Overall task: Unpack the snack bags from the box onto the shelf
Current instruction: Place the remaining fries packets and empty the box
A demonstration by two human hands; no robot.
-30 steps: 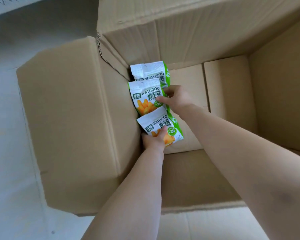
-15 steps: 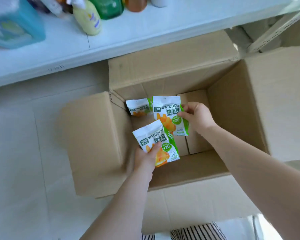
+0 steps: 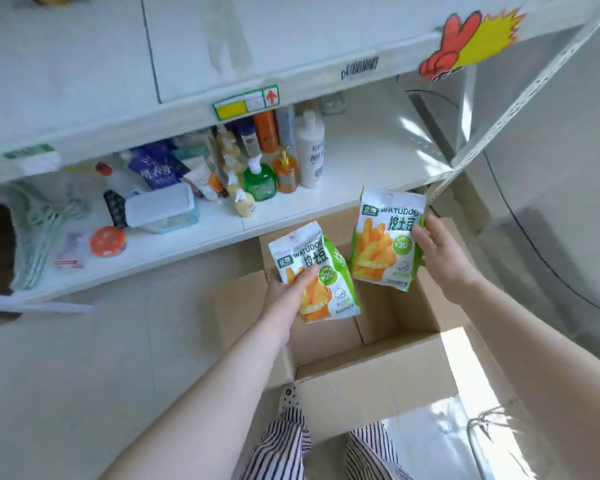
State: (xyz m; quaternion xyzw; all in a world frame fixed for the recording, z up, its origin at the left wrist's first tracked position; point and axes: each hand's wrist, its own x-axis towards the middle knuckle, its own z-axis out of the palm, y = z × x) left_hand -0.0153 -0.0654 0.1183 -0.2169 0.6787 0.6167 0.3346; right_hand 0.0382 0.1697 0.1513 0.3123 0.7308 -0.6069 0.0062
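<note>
I'm gripping one bag [image 3: 314, 273] in my left hand [image 3: 286, 289], another [image 3: 387, 237] in my right [image 3: 439, 251], above the box [image 3: 378, 379] on tiled floor [image 3: 84, 358], facing a white shelf [image 3: 354, 161] of bottles [image 3: 310, 150].

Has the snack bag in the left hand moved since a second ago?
Yes. The left-hand snack bag, gripped by the left hand, has risen from inside the box to above its rim, toward the shelf.

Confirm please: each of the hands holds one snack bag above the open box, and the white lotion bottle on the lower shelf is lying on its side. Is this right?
Not quite. The head view shows the white lotion bottle standing upright on the lower shelf, not lying on its side. The rest holds: the left hand and right hand each hold one snack bag above the open box.
</note>
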